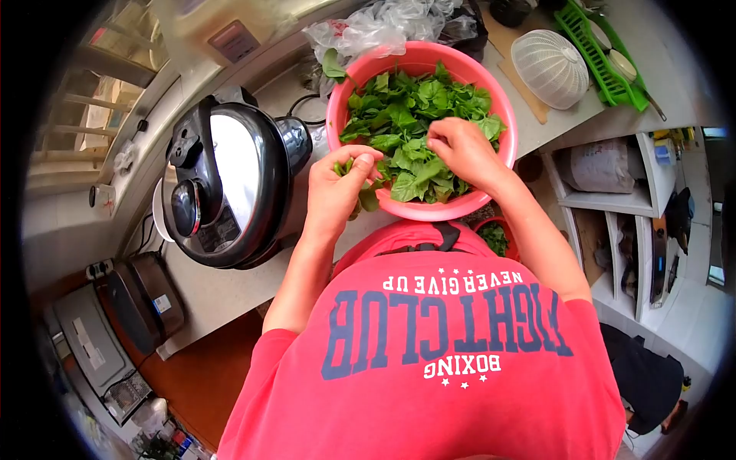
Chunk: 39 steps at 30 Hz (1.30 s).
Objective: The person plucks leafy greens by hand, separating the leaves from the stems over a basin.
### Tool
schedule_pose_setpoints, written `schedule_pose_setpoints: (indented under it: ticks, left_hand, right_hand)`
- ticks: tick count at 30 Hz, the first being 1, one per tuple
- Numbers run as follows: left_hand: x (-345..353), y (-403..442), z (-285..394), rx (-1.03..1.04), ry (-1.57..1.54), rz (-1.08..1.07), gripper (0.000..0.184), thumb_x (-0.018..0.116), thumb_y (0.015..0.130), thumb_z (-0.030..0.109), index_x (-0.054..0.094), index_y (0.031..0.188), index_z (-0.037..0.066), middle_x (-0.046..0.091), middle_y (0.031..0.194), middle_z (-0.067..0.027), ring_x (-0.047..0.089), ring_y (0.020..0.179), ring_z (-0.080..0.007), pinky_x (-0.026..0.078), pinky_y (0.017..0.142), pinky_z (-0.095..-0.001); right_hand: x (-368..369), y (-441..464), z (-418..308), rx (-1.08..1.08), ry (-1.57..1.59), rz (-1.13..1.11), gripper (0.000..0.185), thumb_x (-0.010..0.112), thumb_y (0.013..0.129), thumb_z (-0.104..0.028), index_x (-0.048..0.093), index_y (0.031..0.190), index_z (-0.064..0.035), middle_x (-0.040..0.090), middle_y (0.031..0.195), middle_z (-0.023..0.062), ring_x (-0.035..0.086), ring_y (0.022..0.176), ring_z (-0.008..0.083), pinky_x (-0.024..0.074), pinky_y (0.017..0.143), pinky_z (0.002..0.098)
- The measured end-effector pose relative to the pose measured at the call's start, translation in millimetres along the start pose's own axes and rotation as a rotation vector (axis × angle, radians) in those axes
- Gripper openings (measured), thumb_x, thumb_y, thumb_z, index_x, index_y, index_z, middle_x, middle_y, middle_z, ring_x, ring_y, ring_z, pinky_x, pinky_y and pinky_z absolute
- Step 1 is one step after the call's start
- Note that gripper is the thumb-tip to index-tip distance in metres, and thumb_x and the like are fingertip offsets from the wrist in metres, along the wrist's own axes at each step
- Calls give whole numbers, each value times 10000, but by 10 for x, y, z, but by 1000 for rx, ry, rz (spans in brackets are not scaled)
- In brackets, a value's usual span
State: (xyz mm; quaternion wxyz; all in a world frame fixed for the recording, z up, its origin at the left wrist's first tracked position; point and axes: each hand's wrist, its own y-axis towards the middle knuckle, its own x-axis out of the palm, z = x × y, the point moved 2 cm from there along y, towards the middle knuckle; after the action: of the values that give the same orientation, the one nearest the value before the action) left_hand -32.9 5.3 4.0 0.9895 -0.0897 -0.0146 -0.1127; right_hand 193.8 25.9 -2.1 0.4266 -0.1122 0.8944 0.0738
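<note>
A pink basin [502, 92] on the counter holds a heap of loose green leaves [402, 115]. At the basin's near left rim, my left hand [341, 184] is closed around a few green leafy stems [360, 201], some of which poke out below the fingers. My right hand [462, 152] hovers over the right part of the heap, its fingers curled together. Whatever lies between those fingertips, if anything, cannot be made out. One leaf [333, 67] hangs over the basin's upper left rim.
A black electric pressure cooker [230, 180] stands left of the basin. Behind are crumpled clear plastic bags [376, 31]. A white mesh colander [550, 69] and a green dish rack [606, 57] sit at the back right. Below the basin, a red container [497, 236] holds more greens.
</note>
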Motion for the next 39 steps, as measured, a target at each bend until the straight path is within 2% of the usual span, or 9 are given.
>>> schedule_pose_setpoints:
  ticks: [9, 12, 16, 22, 27, 30, 34, 37, 39]
  left_hand:
    - [-63, -225, -12, -54, -120, 17, 161, 555, 923, 117, 647, 969, -6, 558, 725, 23, 457, 637, -39, 341, 569, -180]
    - [-113, -263, -14, -37, -108, 59, 171, 554, 924, 122, 644, 971, -16, 560, 730, 21, 456, 635, -40, 341, 569, -181]
    - [-135, -224, -132, -69, -117, 80, 175, 556, 924, 131, 644, 968, -13, 571, 743, 17, 485, 665, -43, 368, 596, -183]
    - [-82, -214, -96, -100, -105, 38, 165, 574, 916, 144, 654, 934, 1, 576, 747, 15, 495, 682, -44, 376, 606, -184]
    - [-72, -236, -56, -101, -78, 42, 170, 582, 913, 155, 655, 925, 2, 573, 741, 15, 486, 669, -41, 365, 590, -185]
    - [-122, -244, -116, -87, -99, 56, 169, 586, 910, 160, 657, 927, 8, 570, 737, 17, 480, 658, -39, 360, 580, -187]
    - [-109, -208, -120, -126, -107, 33, 162, 588, 906, 154, 655, 935, 10, 573, 745, 11, 491, 650, -45, 379, 570, -192]
    - [-41, -141, -193, -116, -113, 13, 162, 587, 903, 150, 646, 971, 16, 587, 767, 6, 496, 639, -46, 390, 554, -191]
    - [26, -96, -170, -132, -109, -6, 166, 592, 899, 152, 642, 990, 23, 594, 779, 5, 498, 635, -46, 398, 551, -191]
  right_hand:
    - [748, 406, 145, -96, -205, -169, 117, 600, 771, -102, 628, 872, -49, 613, 857, 180, 604, 895, 362, 479, 752, 458]
    - [619, 261, 160, -80, -12, -27, 66, 566, 768, -79, 597, 777, -22, 569, 777, 180, 577, 790, 366, 455, 704, 457]
    - [302, 66, 90, -6, 119, -129, 92, 572, 775, -99, 590, 800, -12, 563, 795, 181, 564, 793, 372, 444, 712, 452]
    - [587, 297, 22, -71, -136, -82, 197, 651, 773, -156, 635, 930, -37, 602, 895, 183, 590, 895, 366, 479, 764, 446]
    - [800, 371, 142, -151, -200, -155, 148, 642, 754, -137, 643, 864, -37, 588, 830, 174, 594, 857, 351, 475, 734, 445]
    - [480, 202, 73, 13, 193, -52, 120, 604, 738, -112, 616, 816, -22, 550, 756, 143, 569, 724, 290, 450, 658, 381]
    - [188, -45, 201, 352, 858, -157, 57, 574, 824, -124, 566, 856, -77, 526, 795, -35, 528, 744, 97, 413, 666, 277]
    - [87, -187, 207, 466, 1396, -139, 114, 539, 845, -114, 536, 958, -99, 578, 920, -2, 528, 794, 117, 422, 706, 277]
    - [59, -258, 246, 511, 1471, -98, 194, 545, 845, -124, 528, 1033, -83, 595, 1020, 39, 540, 856, 135, 434, 745, 313]
